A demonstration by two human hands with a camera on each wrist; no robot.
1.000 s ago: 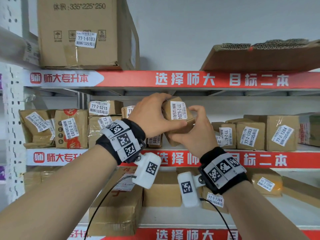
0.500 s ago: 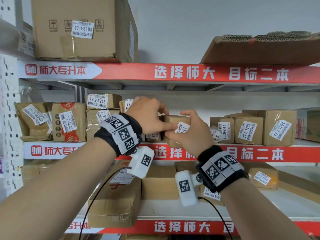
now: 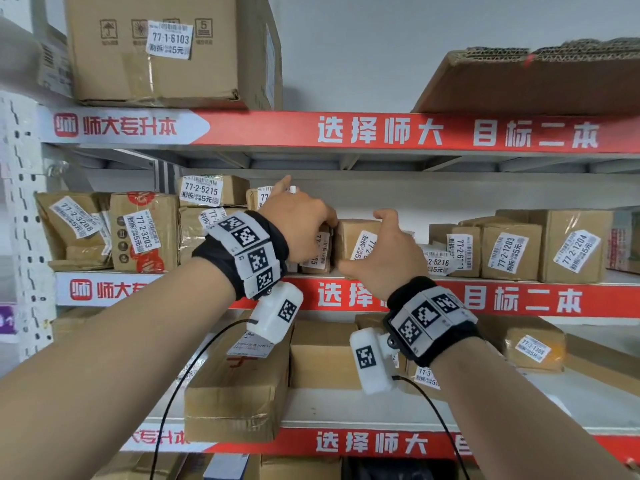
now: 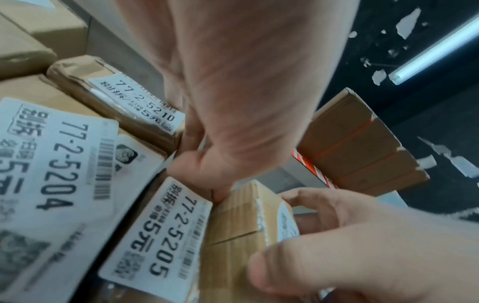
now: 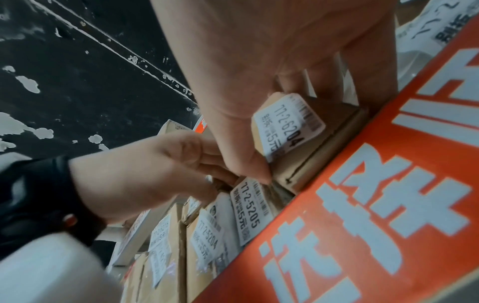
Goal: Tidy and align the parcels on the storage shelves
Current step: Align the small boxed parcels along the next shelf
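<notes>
Between left hand [image 3: 298, 230] and right hand [image 3: 388, 261] fingers [image 3: 385, 215], the parcel [image 3: 349, 237] sits, seemingly pinched.

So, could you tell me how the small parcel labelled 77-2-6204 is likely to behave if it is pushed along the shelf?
Probably stiff: parcel 77-2-6204 is a square-edged cardboard box that looks undented where the right hand grips it. Likely light, since it is small. Its flat faces should slide, not roll.

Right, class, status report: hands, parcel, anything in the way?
Right hand grips parcel 6204, set on the shelf. Left hand touches its top corner, grip unclear. Parcel 5205 tight alongside.
</notes>
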